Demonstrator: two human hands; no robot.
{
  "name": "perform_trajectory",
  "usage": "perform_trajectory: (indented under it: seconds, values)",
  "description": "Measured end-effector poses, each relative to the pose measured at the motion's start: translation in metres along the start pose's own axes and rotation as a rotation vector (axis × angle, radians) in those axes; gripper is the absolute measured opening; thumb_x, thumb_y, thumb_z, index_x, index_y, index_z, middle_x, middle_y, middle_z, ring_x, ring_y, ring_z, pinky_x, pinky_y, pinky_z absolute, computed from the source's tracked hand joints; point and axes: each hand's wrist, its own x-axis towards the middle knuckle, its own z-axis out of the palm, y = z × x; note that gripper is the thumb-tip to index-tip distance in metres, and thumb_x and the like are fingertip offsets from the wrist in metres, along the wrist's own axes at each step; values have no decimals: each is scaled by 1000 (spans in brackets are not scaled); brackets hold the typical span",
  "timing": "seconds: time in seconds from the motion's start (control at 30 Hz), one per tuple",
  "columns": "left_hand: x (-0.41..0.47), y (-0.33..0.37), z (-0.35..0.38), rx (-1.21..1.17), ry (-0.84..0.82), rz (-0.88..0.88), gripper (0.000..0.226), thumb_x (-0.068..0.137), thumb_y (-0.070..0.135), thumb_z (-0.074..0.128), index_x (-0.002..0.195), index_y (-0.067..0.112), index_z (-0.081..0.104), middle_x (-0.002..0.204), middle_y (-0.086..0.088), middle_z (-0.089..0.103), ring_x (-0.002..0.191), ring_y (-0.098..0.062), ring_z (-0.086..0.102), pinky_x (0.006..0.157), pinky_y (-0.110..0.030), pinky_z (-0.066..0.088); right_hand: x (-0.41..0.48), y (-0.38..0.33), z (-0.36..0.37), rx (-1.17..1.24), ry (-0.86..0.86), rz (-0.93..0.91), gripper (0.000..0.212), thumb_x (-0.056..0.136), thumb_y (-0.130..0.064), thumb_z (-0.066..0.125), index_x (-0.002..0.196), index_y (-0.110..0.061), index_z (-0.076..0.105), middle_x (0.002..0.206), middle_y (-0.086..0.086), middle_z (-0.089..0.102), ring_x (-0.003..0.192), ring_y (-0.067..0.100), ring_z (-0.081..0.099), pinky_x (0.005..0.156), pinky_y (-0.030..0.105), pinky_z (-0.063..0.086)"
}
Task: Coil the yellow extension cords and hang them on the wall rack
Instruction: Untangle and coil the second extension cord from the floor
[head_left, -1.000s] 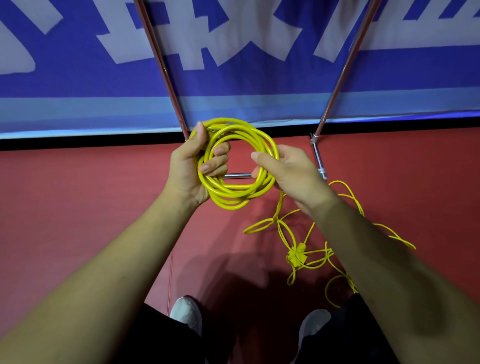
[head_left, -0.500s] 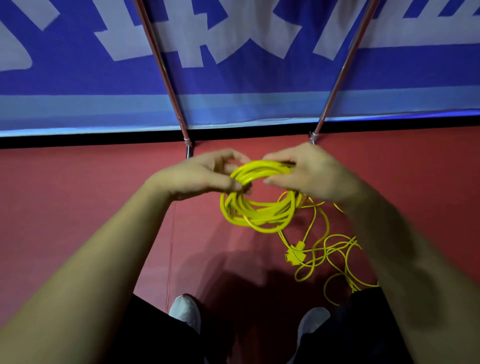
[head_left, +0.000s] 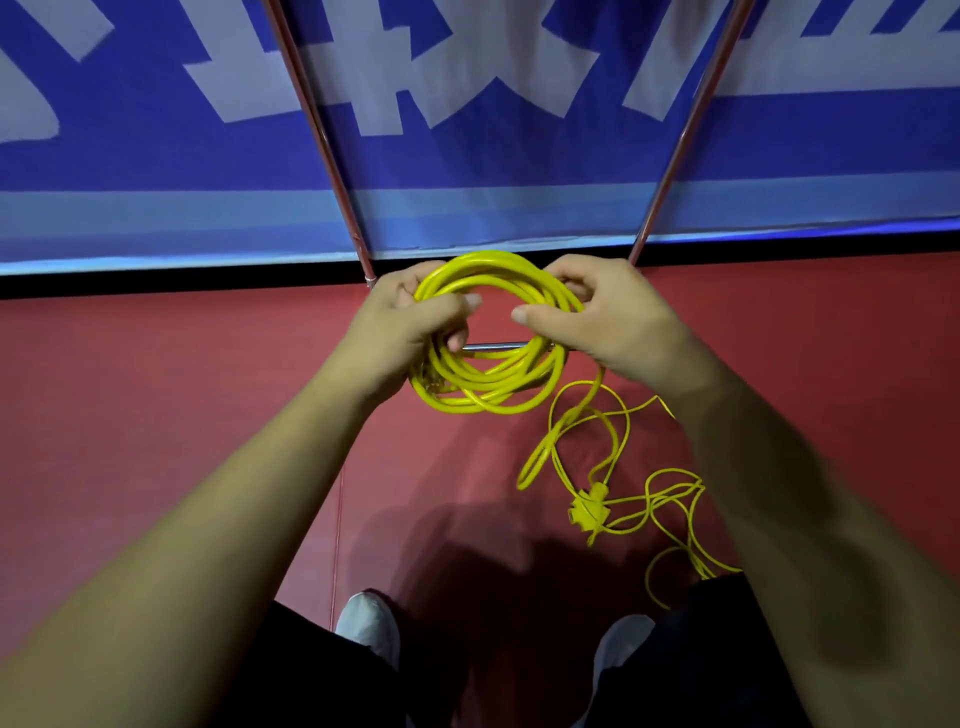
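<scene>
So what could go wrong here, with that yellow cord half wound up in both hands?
The loose cord lies tangled around a plug block on the floor; pulling it in may drag a knot into the coil. The left hand and right hand grip only the coil's sides, so its uneven loops might slip apart.

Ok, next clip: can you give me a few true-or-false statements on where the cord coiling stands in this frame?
1. The left hand and the right hand both grip the coil. True.
2. All the cord is wound into the coil. False: a loose cord trails down from it to a plug lying on the floor.
3. The coil hangs on a hook. False: it is held in the air by both hands, with a metal bar showing through its middle.
4. The floor is red. True.
5. The person wears work gloves. False: both hands are bare.
</scene>
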Motion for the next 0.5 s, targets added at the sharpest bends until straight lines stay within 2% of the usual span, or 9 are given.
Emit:
perform_trajectory:
  seconds: [0.07,0.13,0.2,0.27,0.33,0.43,0.5]
  values:
    - [1,0,0,-75,76,15,11,85,12,60,77,19,60,50,1,45,54,-23,36,46,-27,34,-1,2,-1,15,7,-5,27,74,-40,75,84,-16,68,73,6,67,65,15,58,69,39,51]
    - [5,2,-1,-209,155,27,14,84,11,58,73,21,55,50,3,40,49,-20,39,45,-25,32,-1,3,0,117,-4,-6,16,80,-28,76,88,-15,69,79,4,69,67,16,62,70,35,54]
    - [8,4,-4,-379,177,42,16,85,10,55,75,19,46,52,4,35,47,-13,42,48,-25,34,-3,0,6,340,-24,15,11,85,-16,72,94,-12,67,83,6,68,58,10,58,55,20,48]
    - [11,1,-5,-510,144,45,19,87,9,51,75,18,40,51,6,34,47,-9,42,52,-23,37,-8,-6,15,535,-14,78,10,91,-8,65,100,-9,62,89,17,66,50,7,49,42,13,36]
    - [11,-5,-3,-598,105,41,20,89,10,48,74,18,38,50,7,35,48,-8,42,55,-22,38,-12,-12,22,660,16,125,9,95,-5,58,103,-8,60,105,24,68,46,6,46,38,12,30]
    - [10,-10,1,-707,58,6,22,92,12,46,72,18,39,50,7,39,51,-8,45,58,-22,41,-9,-10,22,699,35,109,8,95,-7,58,101,-7,64,94,21,67,46,5,40,40,18,22]
    - [10,-8,1,-681,16,-46,18,92,13,48,75,17,42,54,5,42,57,-10,51,63,-23,46,-6,-6,14,659,39,97,8,93,-10,62,98,-6,67,87,20,66,50,13,34,43,25,17]
